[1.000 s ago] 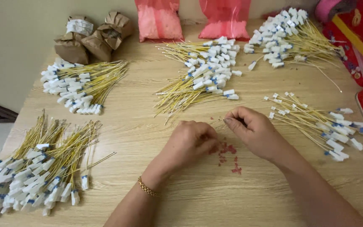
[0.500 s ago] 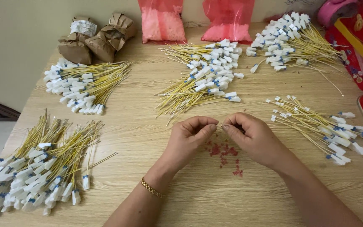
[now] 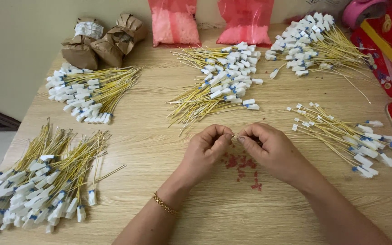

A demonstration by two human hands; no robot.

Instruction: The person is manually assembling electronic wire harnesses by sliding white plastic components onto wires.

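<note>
While a pale wall borders it, the wooden table (image 3: 159, 136) carries heaps of yellow wires, two pink bags (image 3: 173, 22) of small pellets and brown paper parcels (image 3: 100, 41). Both hands, left (image 3: 205, 152) and right (image 3: 268, 149), pinch a tiny piece (image 3: 235, 136) together above scattered red bits (image 3: 241, 163).

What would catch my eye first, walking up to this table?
Five heaps of yellow wires with white plugs ring the wooden table; the largest heap lies front left. In the middle, the left hand and right hand meet fingertip to fingertip above scattered tiny red pieces. Two pink bags stand behind.
</note>
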